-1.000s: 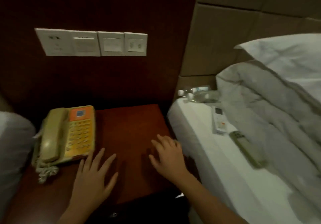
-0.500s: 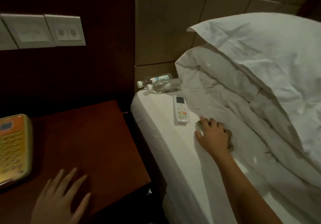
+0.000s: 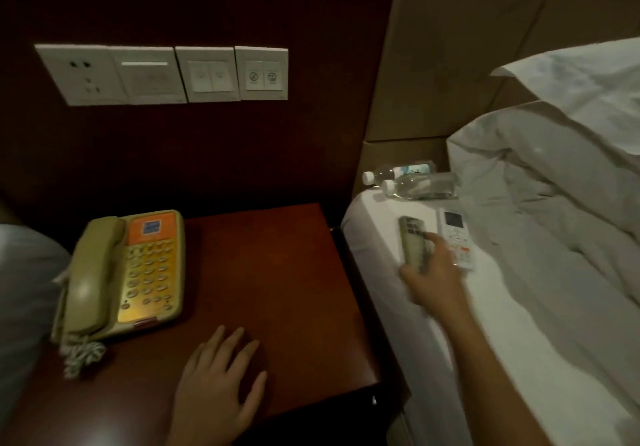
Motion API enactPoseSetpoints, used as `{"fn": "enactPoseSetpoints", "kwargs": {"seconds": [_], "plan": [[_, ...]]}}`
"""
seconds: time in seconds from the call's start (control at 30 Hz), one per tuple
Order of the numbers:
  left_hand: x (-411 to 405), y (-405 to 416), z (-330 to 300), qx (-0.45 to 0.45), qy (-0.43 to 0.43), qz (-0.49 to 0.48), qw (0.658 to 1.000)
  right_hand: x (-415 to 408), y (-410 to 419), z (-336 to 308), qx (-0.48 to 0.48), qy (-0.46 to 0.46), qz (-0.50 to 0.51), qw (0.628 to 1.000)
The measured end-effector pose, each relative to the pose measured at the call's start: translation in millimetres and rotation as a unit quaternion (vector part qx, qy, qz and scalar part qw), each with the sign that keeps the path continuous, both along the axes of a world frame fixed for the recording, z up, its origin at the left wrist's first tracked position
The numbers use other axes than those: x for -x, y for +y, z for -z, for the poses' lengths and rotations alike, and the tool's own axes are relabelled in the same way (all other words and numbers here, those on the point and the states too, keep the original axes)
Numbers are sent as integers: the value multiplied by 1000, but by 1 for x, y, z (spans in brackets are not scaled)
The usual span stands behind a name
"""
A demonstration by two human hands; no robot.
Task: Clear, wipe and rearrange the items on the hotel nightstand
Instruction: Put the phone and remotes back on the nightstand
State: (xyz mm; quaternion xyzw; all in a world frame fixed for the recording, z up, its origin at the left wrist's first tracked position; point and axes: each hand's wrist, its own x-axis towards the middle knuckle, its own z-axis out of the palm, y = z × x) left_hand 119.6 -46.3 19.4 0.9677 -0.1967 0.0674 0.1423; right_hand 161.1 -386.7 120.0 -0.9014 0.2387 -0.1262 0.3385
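A: Where does the grey remote [image 3: 414, 246] lie against the person's hands?

B: In the right hand [image 3: 434, 281], over the bed [image 3: 485, 324], just right of the worktop's [image 3: 277, 272] right edge. The fingers [image 3: 437, 239] curl round its near end, with one lying along its face. Its long axis runs near to far, tipped slightly left at the far end.

A: And the other hand?

B: The left hand [image 3: 218, 380] rests flat on the worktop's near edge, fingers spread and holding nothing. The right hand is the one at work, so the carry leftward is judged to fall to it.

A: What is close by on the bed?

B: A white remote [image 3: 456, 237] lies just right of the grey one, parallel and close to the knuckles; whether they touch cannot be told. Two water bottles [image 3: 415, 180] lie on their sides farther back, caps pointing left.

A: Is there room on the worktop?

B: The telephone [image 3: 128, 272] takes the left half, its coiled cord [image 3: 81, 354] trailing toward the near left corner. The right half, between the telephone and the right edge, shows bare wood. The likely snag is the dark gap between bed and worktop, which the remote must cross.
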Motion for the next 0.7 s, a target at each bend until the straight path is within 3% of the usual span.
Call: {"fn": "enactPoseSetpoints", "kwargs": {"seconds": [0.13,0.27,0.5,0.7], "plan": [[-3,-3,2,21,-26,-16,999,-81,88,22,-38,3,-39,999],[-4,-7,5,20,-34,-7,999,-129,130,40,27,55,-59,996],[-9,-9,7,38,-66,-18,997,-152,137,60,109,104,-79,985],[-10,-9,5,33,-65,-18,997,-148,134,62,88,93,-79,989]]}}
